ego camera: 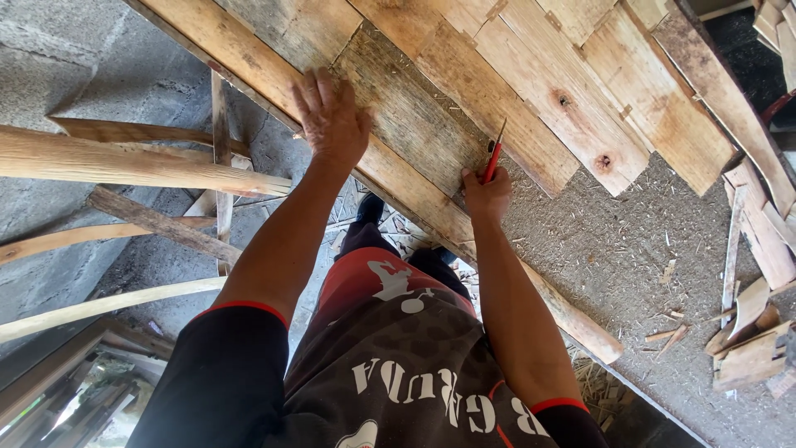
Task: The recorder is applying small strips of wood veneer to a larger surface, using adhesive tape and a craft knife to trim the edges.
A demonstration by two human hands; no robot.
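Observation:
My left hand (330,116) lies flat, fingers spread, on a weathered grey-brown board (414,108) of a panel made of overlapping wooden planks (572,91). My right hand (485,195) grips a red pencil (494,153), whose tip touches the same board just right of the left hand. A long pale wooden beam (249,66) runs diagonally under the planks, from upper left to lower right, passing beneath both hands.
Round poles (124,166) and thin laths (220,158) cross at left against a grey block wall (50,66). Wood offcuts (750,332) lie at right on a sawdust-covered surface (597,241). My dark patterned shirt and red shorts fill the lower centre.

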